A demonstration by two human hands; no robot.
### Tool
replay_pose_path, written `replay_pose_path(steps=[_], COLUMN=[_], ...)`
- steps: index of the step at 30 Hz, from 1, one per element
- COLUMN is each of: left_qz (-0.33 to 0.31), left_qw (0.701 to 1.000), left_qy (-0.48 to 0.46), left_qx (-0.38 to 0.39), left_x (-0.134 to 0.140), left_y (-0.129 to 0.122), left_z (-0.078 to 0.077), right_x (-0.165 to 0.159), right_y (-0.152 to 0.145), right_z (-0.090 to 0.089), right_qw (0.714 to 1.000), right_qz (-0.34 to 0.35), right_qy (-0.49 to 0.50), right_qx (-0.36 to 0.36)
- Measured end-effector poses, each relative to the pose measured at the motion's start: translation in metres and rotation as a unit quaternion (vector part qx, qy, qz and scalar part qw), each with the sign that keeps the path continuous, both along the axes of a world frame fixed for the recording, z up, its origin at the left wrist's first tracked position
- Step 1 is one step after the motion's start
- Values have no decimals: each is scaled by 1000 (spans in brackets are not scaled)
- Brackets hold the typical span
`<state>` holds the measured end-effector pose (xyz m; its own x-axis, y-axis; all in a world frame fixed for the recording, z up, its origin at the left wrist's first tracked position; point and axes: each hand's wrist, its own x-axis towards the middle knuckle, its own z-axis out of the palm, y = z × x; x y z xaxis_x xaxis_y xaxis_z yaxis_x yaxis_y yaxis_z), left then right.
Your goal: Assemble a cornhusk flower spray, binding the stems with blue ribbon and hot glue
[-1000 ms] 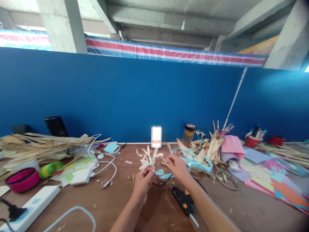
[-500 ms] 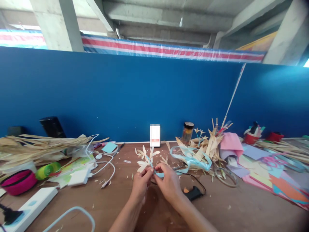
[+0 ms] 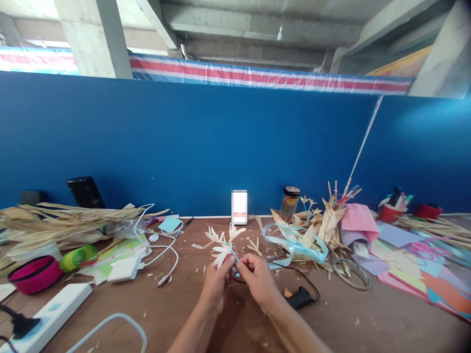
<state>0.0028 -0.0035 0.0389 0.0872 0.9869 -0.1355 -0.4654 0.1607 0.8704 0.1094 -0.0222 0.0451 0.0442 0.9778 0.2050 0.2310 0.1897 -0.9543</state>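
Observation:
Over the middle of the table, my left hand (image 3: 218,279) pinches the stem of a flower spray (image 3: 222,249) made of pale dried-husk petals, its stem wrapped in light blue. My right hand (image 3: 256,279) has thumb and fingertips closed on the lower end of that same blue stem, close beside the left fingertips. The petals fan out above the left hand, pointing away from me. To the right of my right wrist lies a black glue gun (image 3: 300,297) with an orange trigger. Light blue ribbon (image 3: 312,247) is heaped on dried husks (image 3: 326,228) farther right.
A bright-screened phone (image 3: 239,206) stands against the blue partition (image 3: 206,147). On the left are husk strips (image 3: 73,220), a white cable (image 3: 174,252), a pink band (image 3: 35,275) and a power strip (image 3: 59,311). Coloured papers (image 3: 437,279) and pink scissors (image 3: 427,250) lie right.
The view has shifted slightly, so everything sits a little to the right. The flower spray has turned a bit, and my right fingers have closed in on the stem.

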Motion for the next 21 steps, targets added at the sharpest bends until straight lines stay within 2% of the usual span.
replay_pose_path(steps=[7, 11, 13, 16, 19, 21], left_qz=[11, 28, 16, 0, 10, 38], left_qw=[1000, 996, 990, 982, 981, 984], left_qy=[-15, -89, -138, -188, -190, -174], left_qx=[-5, 10, 22, 32, 34, 32], left_x=[-2, -12, -17, -20, -20, -19], left_y=[4, 10, 11, 12, 11, 12], left_z=[0, 5, 9, 13, 14, 14], right_x=[9, 16, 14, 4, -10, -17], right_y=[-1, 0, 0, 1, 1, 0], right_z=[3, 2, -1, -9, -17, -20], right_qw=[994, 980, 981, 992, 998, 998], right_qz=[54, 21, 37, 62, 43, 26], right_qy=[68, 153, 152, 101, 48, 46], right_qx=[-60, -122, -111, -51, 20, 30])
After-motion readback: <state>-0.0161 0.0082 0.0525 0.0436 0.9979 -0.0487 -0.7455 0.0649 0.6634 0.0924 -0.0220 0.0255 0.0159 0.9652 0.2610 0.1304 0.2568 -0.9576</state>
